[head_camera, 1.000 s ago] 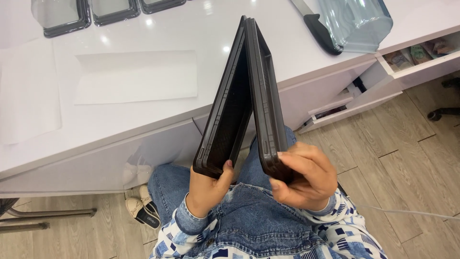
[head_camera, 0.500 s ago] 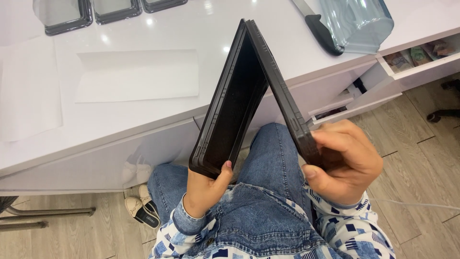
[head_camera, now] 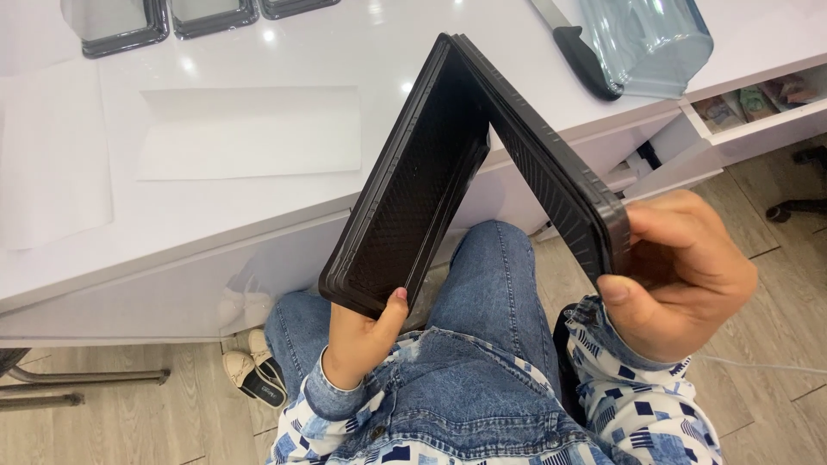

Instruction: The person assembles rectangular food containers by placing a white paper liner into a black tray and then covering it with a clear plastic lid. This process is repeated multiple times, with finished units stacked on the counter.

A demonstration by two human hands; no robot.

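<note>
Over our lap, just in front of the white worktop [head_camera: 258,207], our left hand [head_camera: 362,340] and right hand [head_camera: 680,275] each have fingers clamped on one black plastic tray [head_camera: 413,189], [head_camera: 551,172], splaying the pair apart, far edges touching.

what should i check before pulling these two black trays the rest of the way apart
1. Left hand grip on the left tray: holds its lower edge, thumb on the rim. ok
2. Right hand grip on the right tray: fingers wrap its lower end. ok
3. Top edges: both trays meet at the top, spread below in an inverted V. Whether they are stuck there: cannot tell
4. Trays empty: insides that show look bare. ok
5. Space ahead: white counter with a paper sheet lies close beyond the trays. ok
6. Clear tub and knife handle near the counter edge: apart from the trays. ok
</note>
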